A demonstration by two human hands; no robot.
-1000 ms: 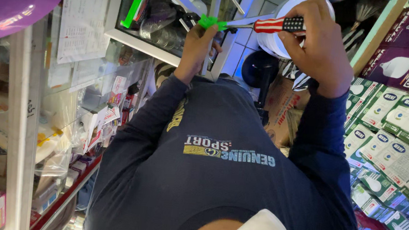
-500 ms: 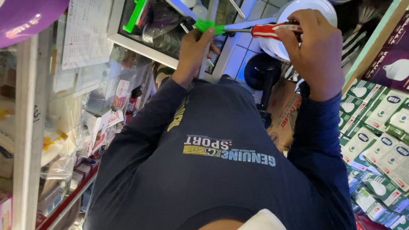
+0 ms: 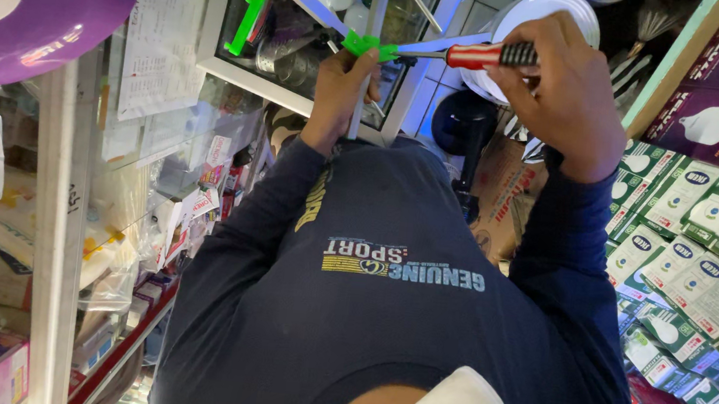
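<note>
My left hand (image 3: 342,86) grips a white rod (image 3: 376,10) just below a green plastic connector (image 3: 366,46) that joins it to other white rods. My right hand (image 3: 568,90) is closed around a screwdriver (image 3: 479,55) with a red and black handle. Its metal tip reaches left into the green connector. Both arms are in dark blue sleeves and stretch out from my dark blue sweatshirt (image 3: 392,319). A second green connector (image 3: 250,16) sits on a slanted rod further left.
Behind the rods stands a glass-fronted cabinet (image 3: 216,48) with metal cookware and bowls. White plates (image 3: 536,8) are stacked beside it. Green and white bulb boxes (image 3: 696,261) fill the right side. A shelf post (image 3: 57,243) with packaged goods and a purple round object (image 3: 44,5) are on the left.
The screwdriver handle shows a different face and sits slightly lower, with my right hand shifted a little along it. My left hand keeps its hold on the rod.
</note>
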